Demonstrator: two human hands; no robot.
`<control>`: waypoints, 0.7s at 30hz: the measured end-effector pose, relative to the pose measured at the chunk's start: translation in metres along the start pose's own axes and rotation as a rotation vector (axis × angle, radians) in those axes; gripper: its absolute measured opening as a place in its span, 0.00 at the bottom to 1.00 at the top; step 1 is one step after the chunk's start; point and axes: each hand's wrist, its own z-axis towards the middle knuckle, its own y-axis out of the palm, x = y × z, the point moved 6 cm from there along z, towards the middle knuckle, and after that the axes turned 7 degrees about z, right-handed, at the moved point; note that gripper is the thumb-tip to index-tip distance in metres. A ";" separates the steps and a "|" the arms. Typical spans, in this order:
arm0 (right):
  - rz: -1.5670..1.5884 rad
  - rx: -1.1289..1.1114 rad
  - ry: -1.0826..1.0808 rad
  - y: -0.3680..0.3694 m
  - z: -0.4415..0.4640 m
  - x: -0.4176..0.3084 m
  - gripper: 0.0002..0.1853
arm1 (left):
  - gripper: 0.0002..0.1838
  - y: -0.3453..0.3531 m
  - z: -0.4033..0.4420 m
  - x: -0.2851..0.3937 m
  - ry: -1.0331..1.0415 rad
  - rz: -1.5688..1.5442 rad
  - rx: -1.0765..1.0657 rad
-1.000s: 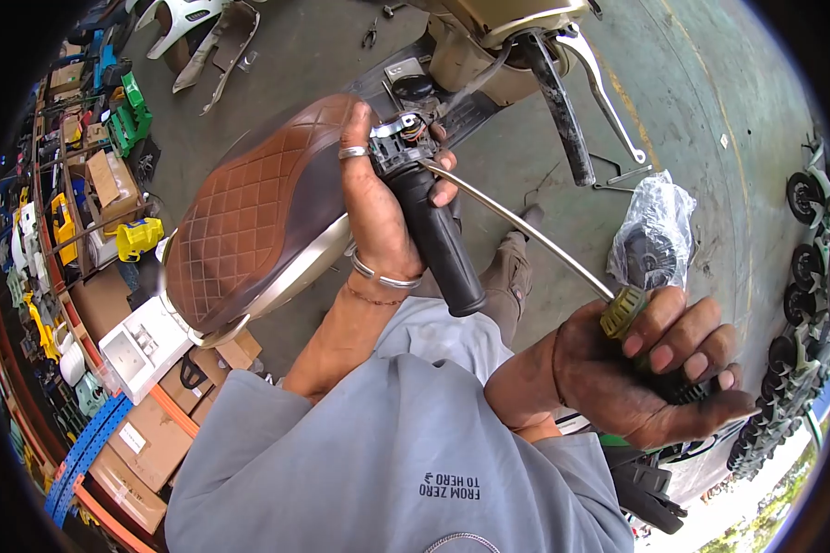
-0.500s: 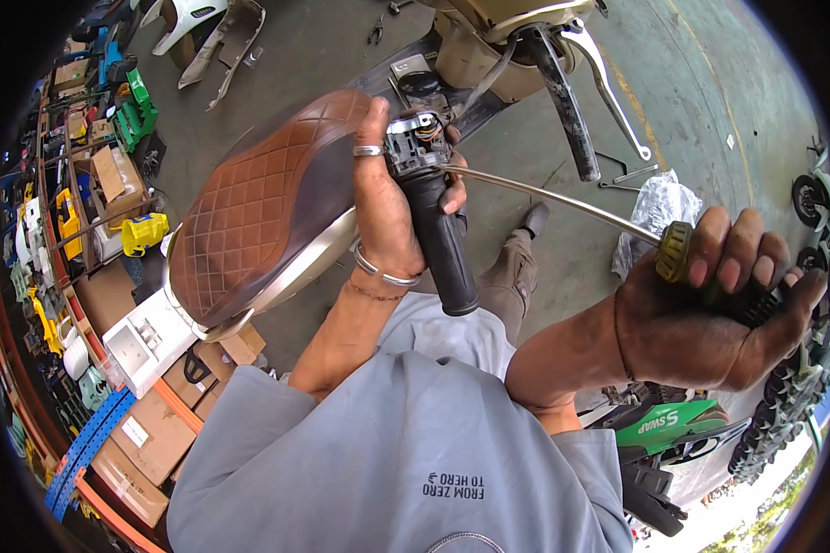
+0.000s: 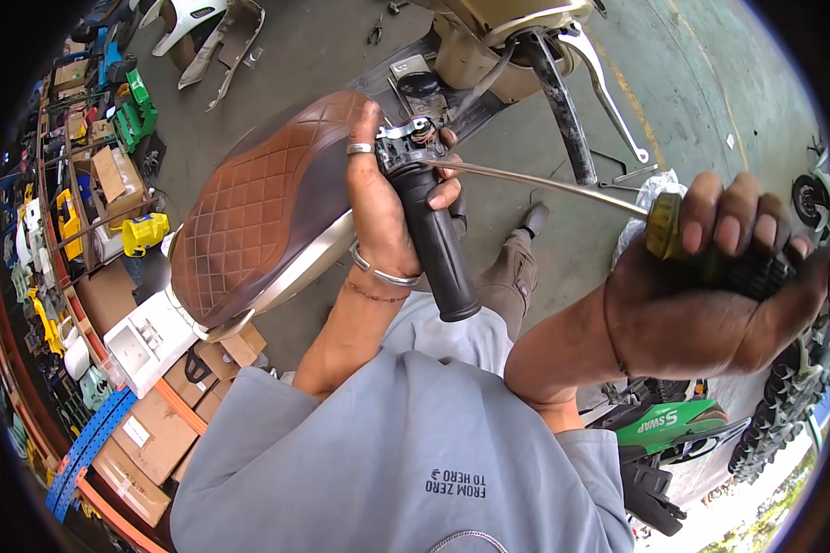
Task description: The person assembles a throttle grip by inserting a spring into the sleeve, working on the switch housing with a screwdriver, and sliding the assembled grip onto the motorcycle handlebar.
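My left hand [image 3: 383,207] is wrapped round a black handlebar grip [image 3: 438,253] and the switch housing [image 3: 404,147] at its upper end. Inside the housing, which is open on top, thin coloured wires show. In my right hand [image 3: 719,276] is the yellow-green and black handle of a long screwdriver [image 3: 544,184]. Its metal shaft runs left and its tip meets the lower edge of the housing, close to my left fingertips; the exact contact point is too small to tell. Beneath my left hand lies the brown quilted seat [image 3: 249,203] of a scooter.
Ahead are the beige scooter front [image 3: 480,64], a bare black handlebar end [image 3: 563,115] and a silver lever [image 3: 613,97]. Shelves with cardboard boxes [image 3: 148,424] stand at left. A green scooter [image 3: 669,426] and tyres [image 3: 775,415] are at right. Pliers [image 3: 375,32] lie on the floor.
My right hand has moved up and to the right with the screwdriver, whose shaft now lies flatter. My left hand still holds the grip, slightly shifted.
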 end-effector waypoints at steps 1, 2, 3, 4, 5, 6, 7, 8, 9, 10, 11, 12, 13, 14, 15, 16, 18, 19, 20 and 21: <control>-0.011 -0.034 0.011 0.001 -0.010 -0.003 0.18 | 0.30 -0.002 0.001 0.001 0.001 0.000 -0.006; -0.048 0.036 -0.097 0.002 -0.023 -0.007 0.19 | 0.30 -0.004 0.001 0.002 0.000 0.000 -0.012; -0.093 0.111 -0.202 0.004 -0.037 -0.010 0.20 | 0.28 -0.005 0.002 0.003 0.015 -0.005 -0.002; -0.040 0.158 -0.236 0.004 -0.048 -0.010 0.20 | 0.27 -0.006 0.003 0.003 0.027 -0.011 0.009; -0.060 0.152 -0.242 0.004 -0.056 -0.008 0.20 | 0.26 -0.006 0.004 0.002 0.037 -0.016 0.018; -0.040 0.137 -0.246 0.002 -0.061 -0.008 0.21 | 0.25 -0.006 0.005 0.002 0.046 -0.020 0.024; -0.017 0.120 -0.253 0.001 -0.064 -0.008 0.21 | 0.23 -0.005 0.004 0.002 0.040 -0.022 0.052; 0.004 0.103 -0.254 0.001 -0.067 -0.008 0.22 | 0.23 -0.005 0.005 0.004 0.053 -0.011 0.037; 0.017 0.081 -0.295 0.003 -0.068 -0.005 0.25 | 0.23 -0.005 0.006 0.005 0.065 -0.002 0.026; 0.022 0.016 -0.328 0.003 -0.072 -0.006 0.26 | 0.22 -0.004 0.006 0.007 0.079 0.009 0.010; 0.033 -0.052 -0.365 0.002 -0.077 -0.006 0.27 | 0.22 -0.002 0.006 0.008 0.077 -0.012 0.021; 0.045 -0.120 -0.402 0.002 -0.082 -0.007 0.28 | 0.22 0.000 0.008 0.010 0.073 -0.023 0.010; 0.013 -0.163 -0.381 0.005 -0.089 -0.007 0.29 | 0.22 0.000 0.009 0.011 0.066 -0.035 0.006; 0.025 -0.149 -0.397 0.003 -0.091 -0.005 0.29 | 0.22 0.001 0.009 0.012 0.060 -0.045 -0.001; 0.037 -0.136 -0.414 0.001 -0.093 -0.003 0.29 | 0.23 0.003 0.009 0.014 0.070 -0.037 -0.005; 0.048 -0.132 -0.416 0.000 -0.092 -0.002 0.30 | 0.23 0.003 0.008 0.016 0.088 -0.011 0.005; 0.071 -0.124 -0.418 -0.002 -0.089 -0.001 0.30 | 0.23 0.004 0.007 0.017 0.121 0.039 0.025; 0.070 -0.120 -0.421 -0.002 -0.088 -0.001 0.30 | 0.23 0.003 0.008 0.016 0.111 0.005 0.014; 0.070 -0.116 -0.426 -0.002 -0.089 0.001 0.30 | 0.23 0.002 0.010 0.016 0.102 -0.029 0.001; 0.068 -0.117 -0.433 -0.001 -0.092 0.003 0.30 | 0.23 0.002 0.012 0.018 0.096 -0.060 -0.014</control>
